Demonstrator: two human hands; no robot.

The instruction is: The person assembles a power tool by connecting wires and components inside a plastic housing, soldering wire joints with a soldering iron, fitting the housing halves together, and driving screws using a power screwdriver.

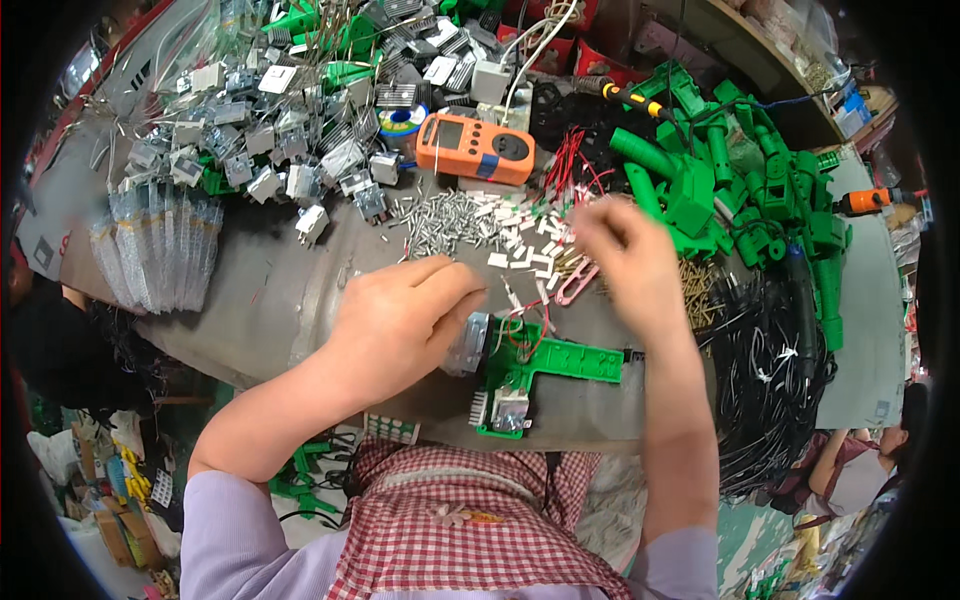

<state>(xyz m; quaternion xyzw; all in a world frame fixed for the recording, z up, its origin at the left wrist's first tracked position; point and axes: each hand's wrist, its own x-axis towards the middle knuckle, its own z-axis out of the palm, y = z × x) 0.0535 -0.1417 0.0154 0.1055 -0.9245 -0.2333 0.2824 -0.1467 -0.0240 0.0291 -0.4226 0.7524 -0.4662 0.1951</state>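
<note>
A green plastic tool-housing half (pixel 575 361) lies on the table in front of me, with thin red and white wires looping from its upper part. A clear-and-grey cylindrical part (pixel 468 345) sits at its left end and a silvery box-shaped part (pixel 510 409) in its lower arm. My left hand (pixel 405 312) is over the cylinder's side, thumb and fingers pinched together; what they hold is hidden. Slightly blurred, my right hand (pixel 630 262) is raised by the small white pieces (pixel 522 236), its fingers curled closed. Pink-handled snips (pixel 577 281) lie between my hands.
Heaps of silvery boxed parts (pixel 290 143) fill the far left, beside bubble-wrapped parts (pixel 160 250). An orange meter (pixel 475 150) stands behind metal screws (pixel 440 222). Green housings (pixel 695 195) and black cables (pixel 765 390) crowd the right, with brass screws (pixel 697 292) nearer.
</note>
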